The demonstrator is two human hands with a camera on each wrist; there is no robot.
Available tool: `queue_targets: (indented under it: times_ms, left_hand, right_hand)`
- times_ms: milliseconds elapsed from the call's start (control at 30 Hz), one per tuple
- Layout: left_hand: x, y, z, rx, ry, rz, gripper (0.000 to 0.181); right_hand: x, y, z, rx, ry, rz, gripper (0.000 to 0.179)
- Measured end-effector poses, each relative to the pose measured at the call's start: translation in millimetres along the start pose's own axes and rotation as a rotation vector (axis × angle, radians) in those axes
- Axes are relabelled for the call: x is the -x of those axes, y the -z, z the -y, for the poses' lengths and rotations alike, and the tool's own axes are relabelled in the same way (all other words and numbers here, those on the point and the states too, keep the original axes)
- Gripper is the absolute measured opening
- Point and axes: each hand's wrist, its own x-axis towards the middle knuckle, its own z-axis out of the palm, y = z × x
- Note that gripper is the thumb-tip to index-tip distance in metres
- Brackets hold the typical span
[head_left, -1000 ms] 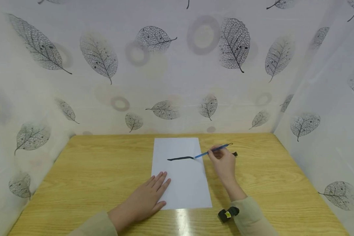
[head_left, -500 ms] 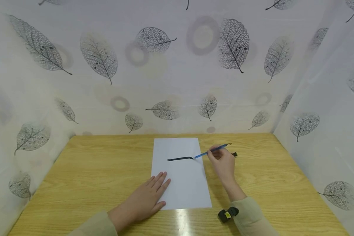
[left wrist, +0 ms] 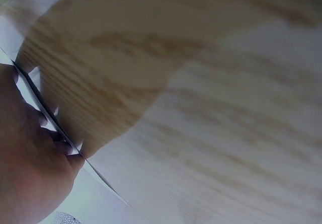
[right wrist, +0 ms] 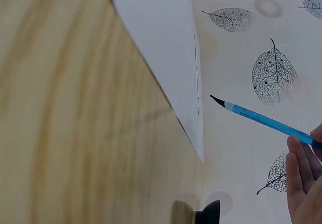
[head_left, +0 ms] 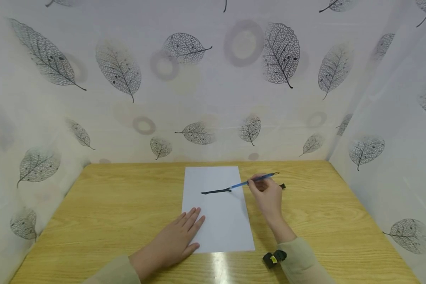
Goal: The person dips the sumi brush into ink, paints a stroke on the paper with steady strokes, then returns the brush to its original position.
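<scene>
A white sheet of paper (head_left: pixel 221 228) lies on the wooden table with one black stroke (head_left: pixel 214 192) across its upper half. My left hand (head_left: pixel 175 240) rests flat on the sheet's lower left edge, fingers straight. Beyond the right edge, my right hand (head_left: pixel 269 197) pinches a blue writing brush (head_left: pixel 243 184) with a hanging loop at its end. Its dark tip points left, over the stroke's right end in the head view. The right wrist view shows the brush (right wrist: pixel 264 119) with its black bristles raised off the paper (right wrist: pixel 161 43).
Behind the right hand a small black object (head_left: pixel 283 185) lies on the table (head_left: pixel 333 213). A black wrist camera (head_left: pixel 274 258) sits by the right sleeve. White leaf-printed cloth (head_left: pixel 216 90) stands behind the table and along both sides.
The brush tip has moved slightly left and lifted from the stroke's right end, the right hand shifting a little with it. The left hand and paper stay in place.
</scene>
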Motion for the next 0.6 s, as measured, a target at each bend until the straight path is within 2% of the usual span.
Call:
queue_targets:
  times_ms: [600]
  left_hand:
    - [0.0, -0.7, -0.5, -0.015, 0.000, -0.007, 0.069]
  right_hand:
    - [-7.4, 6.7, 9.4, -0.031, 0.055, -0.008, 0.005]
